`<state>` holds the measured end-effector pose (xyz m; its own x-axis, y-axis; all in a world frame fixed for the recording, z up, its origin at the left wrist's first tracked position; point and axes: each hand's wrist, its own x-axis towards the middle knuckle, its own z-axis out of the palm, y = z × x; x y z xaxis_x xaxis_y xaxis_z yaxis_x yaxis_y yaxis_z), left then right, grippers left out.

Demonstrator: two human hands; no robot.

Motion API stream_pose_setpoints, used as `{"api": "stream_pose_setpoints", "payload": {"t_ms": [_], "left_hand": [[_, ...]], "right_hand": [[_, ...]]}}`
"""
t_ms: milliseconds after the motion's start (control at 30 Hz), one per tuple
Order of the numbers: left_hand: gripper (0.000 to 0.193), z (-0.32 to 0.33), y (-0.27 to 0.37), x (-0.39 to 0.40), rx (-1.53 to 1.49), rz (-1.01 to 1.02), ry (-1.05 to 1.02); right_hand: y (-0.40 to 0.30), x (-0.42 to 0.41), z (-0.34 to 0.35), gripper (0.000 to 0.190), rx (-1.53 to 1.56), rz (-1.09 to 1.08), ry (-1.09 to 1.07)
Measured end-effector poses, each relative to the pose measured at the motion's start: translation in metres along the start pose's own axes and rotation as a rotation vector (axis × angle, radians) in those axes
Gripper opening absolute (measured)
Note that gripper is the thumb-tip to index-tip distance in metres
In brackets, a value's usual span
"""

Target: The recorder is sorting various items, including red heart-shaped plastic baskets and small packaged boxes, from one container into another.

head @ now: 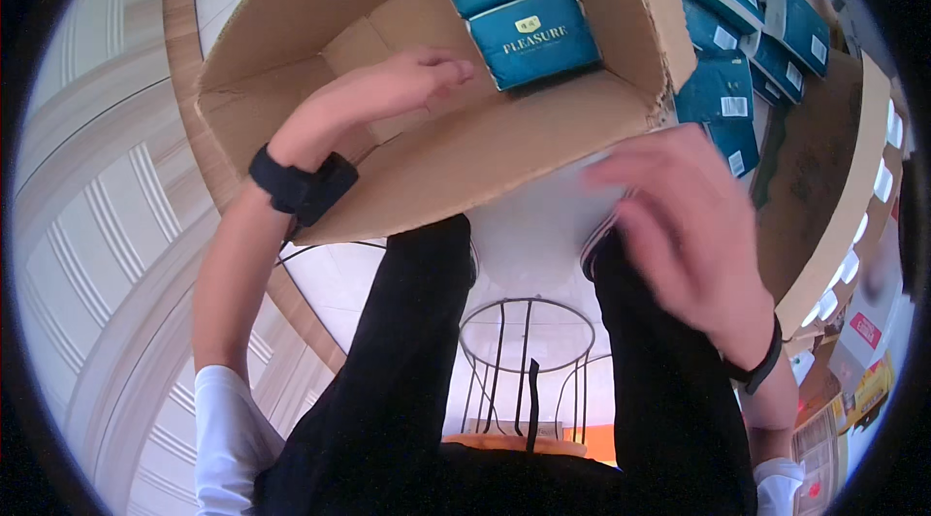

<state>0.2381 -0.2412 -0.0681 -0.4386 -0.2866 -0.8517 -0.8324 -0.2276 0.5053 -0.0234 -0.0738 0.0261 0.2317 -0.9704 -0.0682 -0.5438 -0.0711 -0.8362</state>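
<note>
My left hand [414, 83] reaches into a large cardboard box [509, 145], its fingers loosely bent and nothing seen in them. Just beyond its fingertips, two teal packs [538, 36], probably tissues, lie one behind the other along the box's right side. Gold lettering marks their upper faces. Blurred by motion, my right hand [684, 225] hangs outside the box near its front right corner, above my right leg. Its thumb and fingers are apart, with nothing between them. More teal packs [716, 87] lie in a loose heap right of the box, some showing white barcode labels.
A second cardboard box [814, 174] with white pieces along its outer side stands at the right. Below me, a black wire stand [527, 341] sits between my legs on the pale floor. White panelled doors or cabinet fronts [109, 210] run along the left.
</note>
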Motion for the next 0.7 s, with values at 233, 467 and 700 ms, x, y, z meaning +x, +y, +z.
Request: {"api": "stream_pose_setpoints", "payload": {"t_ms": [233,467,700], "left_hand": [[0.039,0.010,0.012,-0.017,0.307,0.315,0.081],[0.043,0.039,0.040,0.026,0.969,0.786,0.446],[0.039,0.038,0.035,0.018,1.153,0.683,0.312]], "right_hand": [[0.087,-0.065,-0.020,0.022,0.158,0.633,0.370],[0.128,-0.065,0.012,0.028,0.554,0.765,0.361],[0.128,-0.060,0.020,0.030,0.552,0.817,0.243]]}}
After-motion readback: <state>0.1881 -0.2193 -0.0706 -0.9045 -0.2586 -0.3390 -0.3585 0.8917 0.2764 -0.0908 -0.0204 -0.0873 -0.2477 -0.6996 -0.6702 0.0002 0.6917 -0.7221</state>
